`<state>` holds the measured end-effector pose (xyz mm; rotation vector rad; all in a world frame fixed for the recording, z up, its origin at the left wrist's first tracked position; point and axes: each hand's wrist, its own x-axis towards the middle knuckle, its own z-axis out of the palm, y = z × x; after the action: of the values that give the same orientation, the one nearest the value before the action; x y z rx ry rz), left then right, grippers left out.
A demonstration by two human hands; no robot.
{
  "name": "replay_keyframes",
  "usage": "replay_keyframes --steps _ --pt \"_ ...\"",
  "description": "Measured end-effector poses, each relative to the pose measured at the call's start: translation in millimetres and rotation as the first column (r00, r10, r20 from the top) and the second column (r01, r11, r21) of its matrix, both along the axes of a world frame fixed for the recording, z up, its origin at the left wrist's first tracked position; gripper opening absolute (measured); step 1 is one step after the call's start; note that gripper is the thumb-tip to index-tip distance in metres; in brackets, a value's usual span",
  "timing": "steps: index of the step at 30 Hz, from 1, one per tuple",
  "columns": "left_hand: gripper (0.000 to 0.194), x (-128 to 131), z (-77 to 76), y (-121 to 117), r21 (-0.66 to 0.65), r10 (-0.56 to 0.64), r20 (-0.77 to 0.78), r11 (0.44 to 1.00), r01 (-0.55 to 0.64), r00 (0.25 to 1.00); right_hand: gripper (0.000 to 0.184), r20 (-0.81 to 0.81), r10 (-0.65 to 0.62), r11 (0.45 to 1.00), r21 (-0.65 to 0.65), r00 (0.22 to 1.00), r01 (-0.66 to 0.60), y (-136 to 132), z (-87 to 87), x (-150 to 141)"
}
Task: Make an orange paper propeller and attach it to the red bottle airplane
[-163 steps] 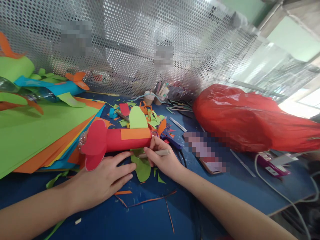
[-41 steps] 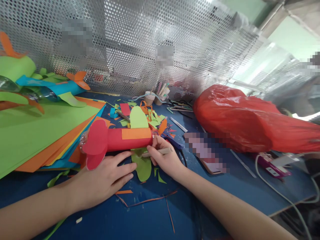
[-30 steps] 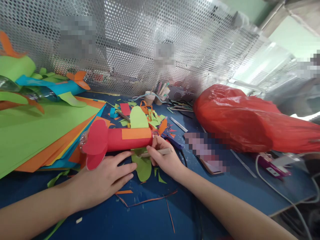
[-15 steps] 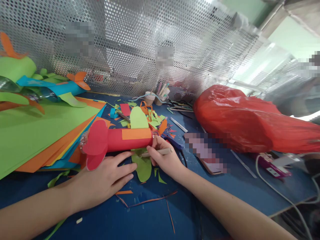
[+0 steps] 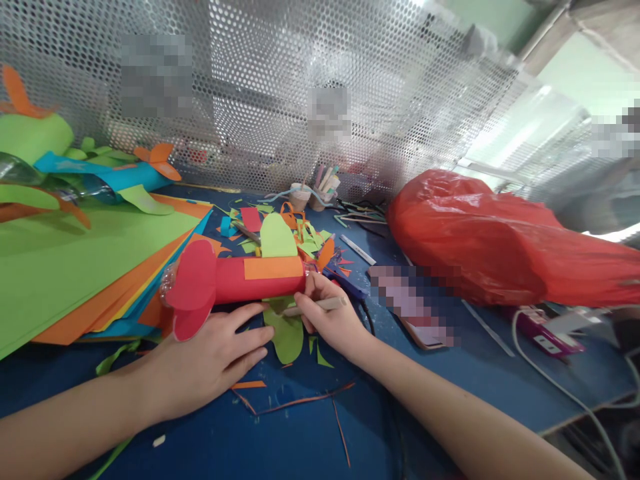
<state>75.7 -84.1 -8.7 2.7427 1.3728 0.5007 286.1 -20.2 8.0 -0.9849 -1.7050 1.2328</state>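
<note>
A plastic bottle wrapped in red paper (image 5: 233, 280) lies sideways before me, with an orange strip (image 5: 273, 268) on top. Red rounded flaps (image 5: 193, 287) stand at its left end. Green paper wings stick out on both sides: a far wing (image 5: 279, 237) and a near wing (image 5: 286, 340). My left hand (image 5: 220, 357) rests by the near side, fingers stretched out, its thumb hidden; the fingertips touch the near wing. My right hand (image 5: 330, 310) is closed around a pale pen (image 5: 320, 306) at the bottle's right end, its fingertips against that end.
Stacked coloured paper (image 5: 90, 267) and a blue-wrapped bottle (image 5: 115, 181) lie left. Paper scraps (image 5: 307, 233) spread behind the bottle, near cups of pens (image 5: 325, 190). A white marker (image 5: 357, 249), a phone (image 5: 410, 307) and a big red plastic bag (image 5: 475, 240) are to the right.
</note>
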Motion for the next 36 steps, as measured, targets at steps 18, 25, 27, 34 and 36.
replay_keyframes --steps 18,25,27,34,36 --pt "0.042 -0.6 -2.7 0.4 0.000 0.005 0.010 1.000 -0.005 1.000 0.023 0.005 0.000 1.000 -0.013 1.000 0.000 -0.6 0.9 -0.4" --pt "0.046 0.6 0.3 -0.3 0.011 0.009 0.001 1.000 -0.009 1.000 0.023 -0.051 -0.018 0.999 -0.038 0.999 0.016 -4.7 9.4 0.9" --pt "0.045 0.0 0.2 -0.9 0.024 0.005 0.008 1.000 -0.005 1.000 0.019 -0.057 -0.012 0.996 -0.089 0.998 0.007 -5.6 12.9 1.8" --pt "0.038 -3.2 -7.4 -2.1 0.019 0.032 0.075 0.999 -0.034 0.997 0.022 -0.083 0.007 0.991 -0.134 0.997 -0.018 -1.7 13.5 3.1" --pt "0.040 -2.7 -6.5 -1.9 0.007 0.025 0.070 1.000 -0.025 0.997 0.018 -0.087 0.026 0.992 -0.118 0.996 -0.036 -0.7 13.0 3.2"
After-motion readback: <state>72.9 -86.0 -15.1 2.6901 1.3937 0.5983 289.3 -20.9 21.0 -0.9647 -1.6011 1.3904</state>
